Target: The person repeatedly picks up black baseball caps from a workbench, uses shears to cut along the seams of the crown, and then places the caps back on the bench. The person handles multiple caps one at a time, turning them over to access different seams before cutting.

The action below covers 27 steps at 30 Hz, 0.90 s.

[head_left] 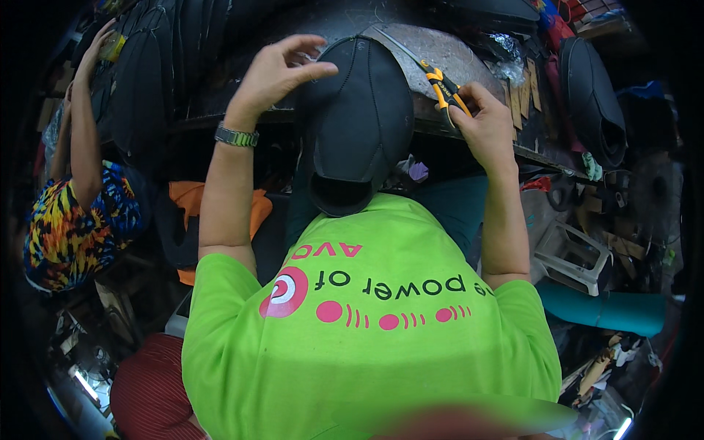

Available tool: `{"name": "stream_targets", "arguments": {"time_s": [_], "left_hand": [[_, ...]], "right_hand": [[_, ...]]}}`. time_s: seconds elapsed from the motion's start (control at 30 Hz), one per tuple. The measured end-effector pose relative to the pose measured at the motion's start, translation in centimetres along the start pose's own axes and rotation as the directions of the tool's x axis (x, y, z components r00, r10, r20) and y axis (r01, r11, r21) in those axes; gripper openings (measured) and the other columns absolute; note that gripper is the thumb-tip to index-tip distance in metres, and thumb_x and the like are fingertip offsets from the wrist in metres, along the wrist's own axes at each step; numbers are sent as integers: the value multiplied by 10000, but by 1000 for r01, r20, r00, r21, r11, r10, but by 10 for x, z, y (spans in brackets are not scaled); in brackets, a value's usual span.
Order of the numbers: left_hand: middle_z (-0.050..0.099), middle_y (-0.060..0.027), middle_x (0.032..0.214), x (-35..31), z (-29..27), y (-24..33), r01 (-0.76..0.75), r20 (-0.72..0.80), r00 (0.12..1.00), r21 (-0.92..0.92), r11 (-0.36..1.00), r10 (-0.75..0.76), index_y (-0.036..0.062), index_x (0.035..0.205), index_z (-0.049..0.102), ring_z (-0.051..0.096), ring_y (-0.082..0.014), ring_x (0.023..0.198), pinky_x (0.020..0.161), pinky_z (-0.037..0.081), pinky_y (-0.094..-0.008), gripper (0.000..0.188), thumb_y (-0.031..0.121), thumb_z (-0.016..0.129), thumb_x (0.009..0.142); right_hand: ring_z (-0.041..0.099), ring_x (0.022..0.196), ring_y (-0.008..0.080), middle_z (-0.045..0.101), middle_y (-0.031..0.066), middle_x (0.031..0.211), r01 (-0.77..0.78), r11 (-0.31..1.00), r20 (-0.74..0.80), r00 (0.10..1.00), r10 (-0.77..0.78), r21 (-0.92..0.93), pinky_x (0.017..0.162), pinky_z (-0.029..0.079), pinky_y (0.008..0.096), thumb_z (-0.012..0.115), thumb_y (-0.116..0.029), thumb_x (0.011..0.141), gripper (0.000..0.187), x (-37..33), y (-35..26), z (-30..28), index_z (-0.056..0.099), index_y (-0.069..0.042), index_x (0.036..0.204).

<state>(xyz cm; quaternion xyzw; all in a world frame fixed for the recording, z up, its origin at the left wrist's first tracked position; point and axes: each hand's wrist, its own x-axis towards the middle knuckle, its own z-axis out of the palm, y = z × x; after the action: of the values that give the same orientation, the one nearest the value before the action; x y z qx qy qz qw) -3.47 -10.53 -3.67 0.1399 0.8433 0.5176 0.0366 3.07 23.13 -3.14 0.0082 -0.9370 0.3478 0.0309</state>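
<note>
A long black stitched piece, shaped like a motorcycle seat cover (357,110), lies in front of me, its far end on the workbench and its hollow near end against my lap. My left hand (282,70) hovers at its far left edge, thumb and fingers apart, with the thumb tip over the black material. Whether the thumb touches it I cannot tell. In my right hand (480,121) are scissors (438,77) with orange and black handles. Their blades point away and to the left, just right of the cover's far end, over a pale worn patch of the bench.
Dark covers (143,81) stand stacked at the left, near another person's raised arms (86,139). Wood strips (529,88) and clear plastic (506,55) lie on the bench's right side. Another black cover (590,99) stands farther right. A pale plastic stool (572,257) and a teal roll (609,312) are below.
</note>
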Motion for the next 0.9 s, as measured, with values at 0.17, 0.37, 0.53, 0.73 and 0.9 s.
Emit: {"name": "stream_targets", "arguments": {"time_s": [0.17,0.37,0.53,0.73,0.9], "left_hand": [[692,-33,1006,-23,20,24,-82,-60,996,-258,963,69,14,1170,704,636,-114,899,823,520,-240,413,144,837,801],[658,-39,846,-63,1,91,-440,-101,886,124,890,452,78,1007,782,627,-135,695,615,495,-251,259,-9,793,763],[637,-23,806,-73,-5,109,-583,-113,761,313,750,639,124,976,802,601,-120,659,546,462,-243,285,-16,790,728],[656,-3,806,-76,-1,104,-637,-59,685,435,637,726,171,956,812,613,-122,673,534,469,-249,263,72,800,712],[661,18,798,-78,1,102,-661,-31,624,511,549,781,195,958,811,602,-112,662,533,464,-254,281,104,806,692]], "right_hand": [[595,798,79,631,16,836,-25,917,145,989,-36,399,756,474,234,745,-85,784,282,2,10,-25,619,6,1019],[571,1015,114,622,22,1062,25,886,259,952,-163,463,951,432,278,823,-107,686,471,-8,23,-68,626,-5,1102],[582,1029,135,632,38,1079,91,872,310,913,-266,482,978,429,286,818,-143,656,516,-11,32,-74,632,1,1116],[591,1021,141,650,58,1060,124,871,328,894,-306,475,971,446,285,775,-151,683,463,-14,38,-72,631,26,1086],[593,987,129,655,56,1003,80,888,385,881,-276,453,924,456,275,740,-85,687,370,-17,42,-76,637,33,1021]]}}
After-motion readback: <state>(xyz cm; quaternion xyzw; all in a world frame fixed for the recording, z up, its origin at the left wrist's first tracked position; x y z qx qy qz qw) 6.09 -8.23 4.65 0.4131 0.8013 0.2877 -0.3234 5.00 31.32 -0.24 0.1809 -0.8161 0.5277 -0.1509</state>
